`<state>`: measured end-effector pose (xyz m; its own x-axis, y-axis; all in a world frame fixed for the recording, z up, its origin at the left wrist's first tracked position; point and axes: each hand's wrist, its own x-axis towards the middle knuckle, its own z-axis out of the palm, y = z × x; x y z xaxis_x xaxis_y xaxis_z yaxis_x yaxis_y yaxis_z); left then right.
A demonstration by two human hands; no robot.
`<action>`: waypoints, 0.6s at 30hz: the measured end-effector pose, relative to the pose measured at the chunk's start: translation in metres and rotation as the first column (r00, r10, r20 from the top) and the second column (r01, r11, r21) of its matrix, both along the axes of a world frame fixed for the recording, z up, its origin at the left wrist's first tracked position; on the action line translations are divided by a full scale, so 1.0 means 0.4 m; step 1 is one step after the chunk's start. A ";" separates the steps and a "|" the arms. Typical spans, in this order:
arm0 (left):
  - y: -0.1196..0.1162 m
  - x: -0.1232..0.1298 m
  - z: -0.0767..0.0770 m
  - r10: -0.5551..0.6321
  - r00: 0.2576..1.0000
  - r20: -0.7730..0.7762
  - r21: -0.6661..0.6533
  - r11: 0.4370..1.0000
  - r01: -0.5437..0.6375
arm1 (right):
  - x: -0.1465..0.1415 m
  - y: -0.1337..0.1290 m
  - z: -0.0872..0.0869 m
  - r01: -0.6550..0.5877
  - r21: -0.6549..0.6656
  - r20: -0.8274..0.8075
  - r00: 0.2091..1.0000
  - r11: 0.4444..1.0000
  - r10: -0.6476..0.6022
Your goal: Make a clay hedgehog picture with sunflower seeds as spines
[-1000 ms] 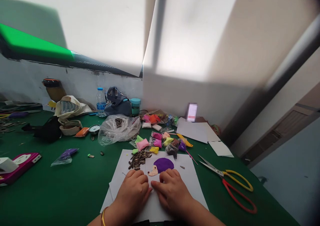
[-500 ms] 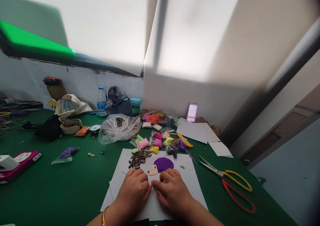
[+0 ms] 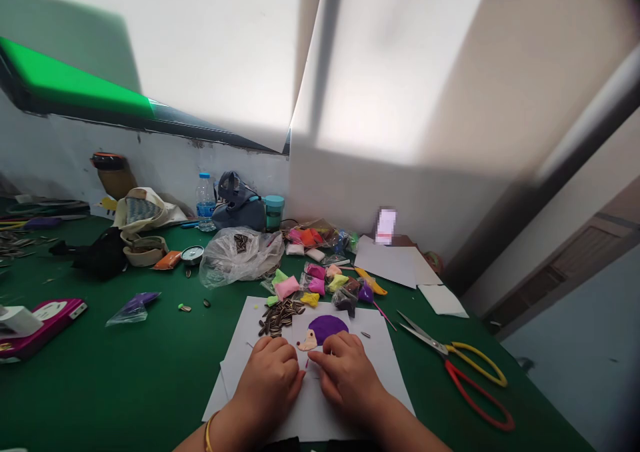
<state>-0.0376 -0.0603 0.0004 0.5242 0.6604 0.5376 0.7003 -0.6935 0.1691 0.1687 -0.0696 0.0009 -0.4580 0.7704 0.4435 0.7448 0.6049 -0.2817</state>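
Note:
My left hand [image 3: 270,375] rests on the white paper [image 3: 385,365], its fingers curled closed and its thumb pointing inward; whatever is inside them is hidden. Close by on the right, my right hand [image 3: 350,375] has its index finger stretched toward the left thumb, with a gap above its own thumb. Between the two hands shows a small pinkish-purple sliver [image 3: 307,364], too small to name. Just beyond them lies a clay hedgehog [image 3: 327,330] with a purple body and pale face, partly covered by my right hand. A pile of striped sunflower seeds [image 3: 283,315] sits to its left.
Open scissors [image 3: 445,352] with yellow and red handles lie on the green table [image 3: 165,385] at right. Colourful clay packets [image 3: 315,285] stand behind the paper, beside a plastic bag [image 3: 240,259]. A magenta box [image 3: 45,325] is at far left; a water bottle [image 3: 205,202] stands behind.
My right index finger has shifted slightly away from my left thumb, and a pinkish-purple sliver now shows between the hands. The view has moved very slightly.

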 end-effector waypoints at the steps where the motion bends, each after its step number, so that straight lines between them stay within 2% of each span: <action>1: 0.000 0.000 0.001 -0.001 1.000 0.000 -0.006 1.000 0.001 | 0.000 -0.001 0.000 -0.010 -0.001 0.009 1.000 1.000 0.010; 6: -0.001 -0.002 0.001 -0.001 1.000 0.004 -0.024 1.000 0.001 | -0.004 -0.004 0.001 -0.036 -0.014 0.046 0.998 0.999 0.037; 18: -0.001 0.000 0.000 0.011 1.000 0.015 -0.024 1.000 -0.010 | -0.005 -0.001 -0.010 0.013 0.067 -0.003 1.000 0.998 -0.013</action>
